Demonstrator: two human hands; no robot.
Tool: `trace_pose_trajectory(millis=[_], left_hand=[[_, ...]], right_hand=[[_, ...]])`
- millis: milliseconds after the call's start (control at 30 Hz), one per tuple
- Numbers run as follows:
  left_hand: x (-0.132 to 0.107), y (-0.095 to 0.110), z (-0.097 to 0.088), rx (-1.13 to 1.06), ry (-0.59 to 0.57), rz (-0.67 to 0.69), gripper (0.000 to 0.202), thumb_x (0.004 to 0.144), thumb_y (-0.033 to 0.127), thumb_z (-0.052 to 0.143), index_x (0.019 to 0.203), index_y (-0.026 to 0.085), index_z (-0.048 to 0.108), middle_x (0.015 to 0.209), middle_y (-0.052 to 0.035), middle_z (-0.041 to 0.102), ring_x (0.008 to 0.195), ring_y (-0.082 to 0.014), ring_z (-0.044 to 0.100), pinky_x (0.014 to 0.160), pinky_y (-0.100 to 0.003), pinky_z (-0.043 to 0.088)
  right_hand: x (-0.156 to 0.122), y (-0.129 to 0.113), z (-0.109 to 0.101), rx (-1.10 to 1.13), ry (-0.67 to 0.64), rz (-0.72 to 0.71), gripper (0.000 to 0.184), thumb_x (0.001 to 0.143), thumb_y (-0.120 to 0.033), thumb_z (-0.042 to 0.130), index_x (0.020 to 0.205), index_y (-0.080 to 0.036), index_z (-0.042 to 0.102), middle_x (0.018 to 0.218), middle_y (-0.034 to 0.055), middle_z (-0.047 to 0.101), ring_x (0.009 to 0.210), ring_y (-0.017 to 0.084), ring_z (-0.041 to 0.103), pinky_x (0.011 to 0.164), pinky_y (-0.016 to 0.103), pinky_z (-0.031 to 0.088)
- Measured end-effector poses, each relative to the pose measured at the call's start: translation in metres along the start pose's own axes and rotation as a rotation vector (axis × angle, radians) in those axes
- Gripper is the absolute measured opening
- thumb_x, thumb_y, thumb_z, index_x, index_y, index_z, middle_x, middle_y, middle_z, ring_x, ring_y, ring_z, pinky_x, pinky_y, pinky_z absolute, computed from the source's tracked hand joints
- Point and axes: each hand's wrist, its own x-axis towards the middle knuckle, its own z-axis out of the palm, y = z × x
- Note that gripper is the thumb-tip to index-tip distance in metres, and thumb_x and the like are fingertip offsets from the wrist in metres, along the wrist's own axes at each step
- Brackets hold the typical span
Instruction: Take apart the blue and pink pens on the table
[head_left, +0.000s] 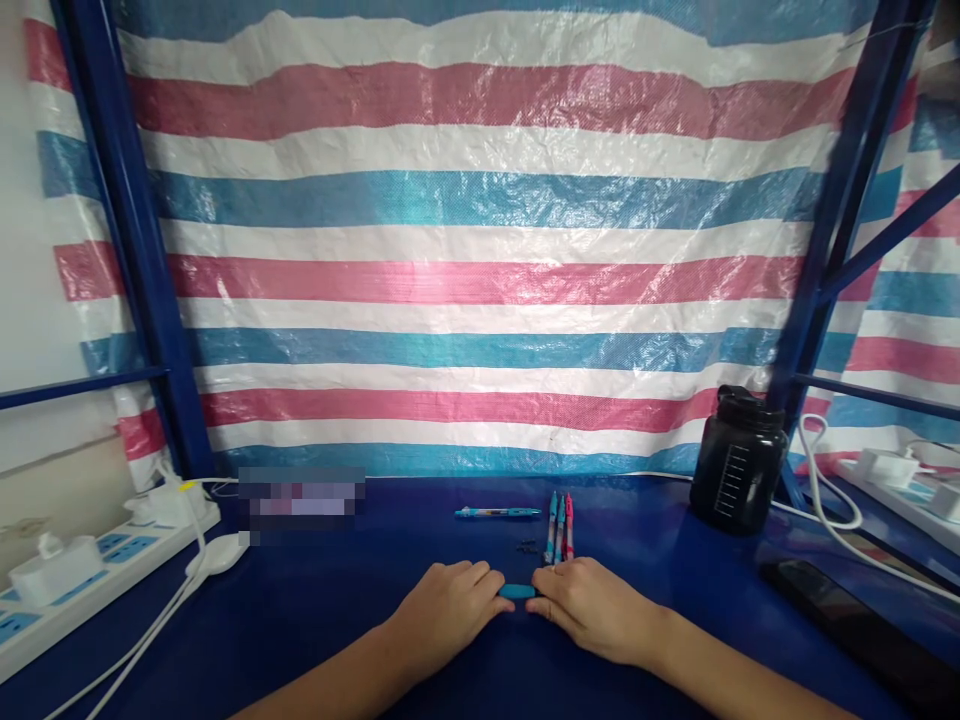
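My left hand point(450, 605) and my right hand point(596, 605) meet low in the middle of the view, over the blue table. Both are closed on the two ends of a blue pen point(517, 591); only its light-blue middle shows between the fingers. Just beyond my right hand, two blue pens point(556, 525) and a pink pen point(568, 525) lie side by side, pointing away from me. Another blue pen point(498, 513) lies crosswise to their left. Several tiny dark pieces point(527, 546) are scattered on the table beyond the held pen.
A black water bottle point(739, 465) stands at the back right, with a dark phone point(855, 625) nearer me. Power strips with cables flank both sides, the left strip point(112, 560) closer. A blurred-out item point(304, 500) lies back left. Behind hangs a striped plastic sheet point(480, 280) between blue metal posts.
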Motion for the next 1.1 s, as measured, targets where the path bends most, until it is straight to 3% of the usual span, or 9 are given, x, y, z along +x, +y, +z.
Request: trace_pose_trajectory(millis=[267, 467, 833, 1000, 1100], left_hand=[[0.0, 0.001, -0.007, 0.035, -0.034, 0.022, 0.023, 0.095, 0.038, 0.055, 0.083, 0.018, 0.058, 0.073, 0.0016, 0.066, 0.061, -0.0172, 0.065, 0.044, -0.024, 0.035], [0.0, 0.0, -0.008, 0.003, -0.071, 0.039, 0.022, 0.094, 0.037, 0.056, 0.084, 0.018, 0.059, 0.074, 0.002, 0.067, 0.061, -0.0161, 0.065, 0.046, -0.023, 0.036], [-0.002, 0.002, -0.003, 0.059, 0.091, 0.102, 0.036, 0.102, 0.041, 0.036, 0.082, 0.018, 0.055, 0.068, 0.0012, 0.061, 0.058, -0.0146, 0.059, 0.045, -0.025, 0.03], [0.0, 0.004, -0.013, 0.025, 0.094, 0.048, 0.021, 0.098, 0.035, 0.048, 0.089, 0.018, 0.056, 0.077, -0.0014, 0.062, 0.067, -0.0175, 0.058, 0.058, -0.027, 0.042], [0.002, 0.005, -0.018, 0.011, 0.047, -0.029, 0.007, 0.093, 0.02, 0.052, 0.098, 0.018, 0.056, 0.088, -0.0037, 0.062, 0.08, -0.0207, 0.058, 0.072, -0.032, 0.045]], right_hand=[[-0.001, -0.002, -0.005, 0.04, -0.015, 0.01, 0.038, 0.103, -0.037, 0.031, 0.076, -0.019, 0.051, 0.071, 0.0013, 0.064, 0.061, 0.014, 0.06, 0.056, 0.025, 0.032], [0.0, -0.003, -0.002, -0.025, 0.021, -0.008, 0.029, 0.102, -0.035, 0.034, 0.087, -0.019, 0.052, 0.076, 0.0022, 0.066, 0.064, 0.015, 0.062, 0.055, 0.026, 0.032], [0.001, -0.005, -0.01, 0.129, -0.066, 0.052, 0.037, 0.103, -0.035, 0.032, 0.074, -0.018, 0.049, 0.062, -0.0014, 0.056, 0.051, 0.01, 0.049, 0.05, 0.023, 0.028], [0.001, -0.004, -0.008, 0.157, -0.046, 0.064, 0.034, 0.102, -0.037, 0.035, 0.077, -0.019, 0.051, 0.064, -0.0012, 0.057, 0.054, 0.01, 0.05, 0.051, 0.023, 0.029], [0.0, -0.006, -0.007, 0.07, -0.026, 0.046, 0.032, 0.101, -0.037, 0.036, 0.08, -0.019, 0.051, 0.067, 0.0006, 0.061, 0.056, 0.012, 0.055, 0.053, 0.025, 0.029]])
